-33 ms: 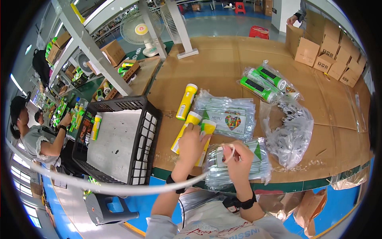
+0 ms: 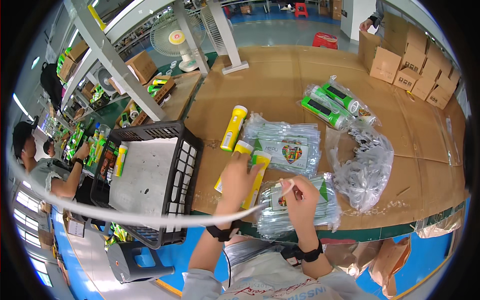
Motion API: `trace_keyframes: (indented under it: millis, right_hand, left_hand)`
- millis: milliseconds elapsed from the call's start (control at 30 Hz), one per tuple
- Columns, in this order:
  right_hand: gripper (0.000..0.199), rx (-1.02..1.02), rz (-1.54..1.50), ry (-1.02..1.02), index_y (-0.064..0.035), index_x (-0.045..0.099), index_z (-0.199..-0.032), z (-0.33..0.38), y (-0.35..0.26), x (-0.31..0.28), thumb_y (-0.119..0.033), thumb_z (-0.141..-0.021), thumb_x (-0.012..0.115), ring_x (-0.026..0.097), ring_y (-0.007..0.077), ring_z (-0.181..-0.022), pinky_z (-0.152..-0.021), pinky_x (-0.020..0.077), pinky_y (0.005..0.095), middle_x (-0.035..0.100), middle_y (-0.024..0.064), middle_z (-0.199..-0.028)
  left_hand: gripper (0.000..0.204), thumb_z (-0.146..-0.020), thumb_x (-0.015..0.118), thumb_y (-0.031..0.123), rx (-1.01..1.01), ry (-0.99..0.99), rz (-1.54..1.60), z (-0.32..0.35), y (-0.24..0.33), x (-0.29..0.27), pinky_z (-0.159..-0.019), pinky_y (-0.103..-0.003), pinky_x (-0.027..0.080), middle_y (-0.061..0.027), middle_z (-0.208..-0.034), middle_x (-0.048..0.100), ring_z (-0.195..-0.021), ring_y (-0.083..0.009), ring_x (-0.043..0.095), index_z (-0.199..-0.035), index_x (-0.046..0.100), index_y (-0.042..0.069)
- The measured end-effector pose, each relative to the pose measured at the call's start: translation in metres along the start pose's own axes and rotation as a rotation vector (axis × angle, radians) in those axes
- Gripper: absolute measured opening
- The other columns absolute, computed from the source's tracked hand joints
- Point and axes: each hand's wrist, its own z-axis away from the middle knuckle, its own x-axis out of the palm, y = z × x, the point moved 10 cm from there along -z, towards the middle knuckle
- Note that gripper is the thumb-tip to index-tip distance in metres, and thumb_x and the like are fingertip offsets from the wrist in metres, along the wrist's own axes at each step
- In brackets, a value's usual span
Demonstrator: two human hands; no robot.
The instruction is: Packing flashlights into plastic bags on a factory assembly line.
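My left hand (image 2: 236, 177) rests over a yellow flashlight (image 2: 243, 147), its thumb apart from the fingers and reaching toward another yellow flashlight (image 2: 258, 167) beside it. The palm hides part of the first one. Pinched between the thumb and fingers of my right hand (image 2: 304, 197) is a thin white cord (image 2: 288, 187). That hand is above a near stack of clear plastic packets (image 2: 275, 222) with printed cards. Beyond lies a second packet stack (image 2: 307, 135). A third yellow flashlight (image 2: 233, 129) lies farther off on the cardboard.
A black crate (image 2: 182, 175) stands left, holding one yellow flashlight (image 2: 120, 160). To the right are a bag of white cords (image 2: 367, 165) and bagged green flashlights (image 2: 320, 111). Cardboard boxes (image 2: 420, 75) line the far right; a person's hand (image 2: 367, 24) touches one. A blurred white band (image 2: 150, 220) crosses lower left.
My left hand has shifted slightly down and left over the flashlights. The blurred white band has moved upward at its right end. My right hand keeps the cord, almost still.
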Motion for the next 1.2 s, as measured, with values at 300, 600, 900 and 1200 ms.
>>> trace_keyframes:
  millis: [300,600,900,1200]
  right_hand:
    - [0.010,0.057,0.346,-0.155,-0.0007,0.067,-0.086,0.000,0.036,0.015,-0.010,-0.085,0.065,0.058,0.0177,-0.054,-0.051,0.0433,0.0281,0.061,0.0092,-0.068]
    - [0.020,0.326,-0.664,-0.148,0.0015,0.068,-0.100,0.006,0.045,0.020,-0.014,-0.095,0.056,0.045,0.0020,-0.055,-0.050,0.0368,0.0170,0.060,-0.0001,-0.069]
    - [0.026,0.239,-0.611,-0.050,0.0025,0.069,-0.098,0.008,0.020,0.015,-0.020,-0.095,0.057,0.043,0.0036,-0.055,-0.050,0.0319,0.0181,0.057,0.0010,-0.066]
    - [0.014,-0.114,-0.541,-0.051,-0.0003,0.070,-0.098,0.017,-0.016,0.025,0.001,-0.085,0.065,0.057,0.0152,-0.089,-0.076,0.0466,0.0258,0.062,0.0084,-0.094]
  left_hand:
    - [0.053,-0.082,0.066,0.045,-0.212,-0.221,-0.131,-0.116,-0.142,0.047,-0.078,-0.049,0.048,-0.0281,-0.092,0.063,-0.090,-0.0433,0.061,-0.092,0.062,-0.007]
    - [0.055,-0.071,0.077,0.023,-0.286,-0.162,0.238,-0.124,-0.141,0.037,-0.067,-0.039,0.055,-0.0222,-0.089,0.064,-0.078,-0.0313,0.067,-0.105,0.048,-0.010]
    - [0.040,-0.098,0.048,0.041,-0.436,-0.171,1.476,-0.001,0.007,-0.027,-0.062,-0.030,0.052,-0.0082,-0.085,0.058,-0.067,-0.0166,0.059,-0.112,0.050,0.004]
    - [0.039,-0.099,0.045,0.039,-0.458,0.045,1.410,0.058,0.009,-0.009,-0.063,-0.029,0.049,-0.0102,-0.084,0.061,-0.068,-0.0160,0.060,-0.109,0.052,0.002]
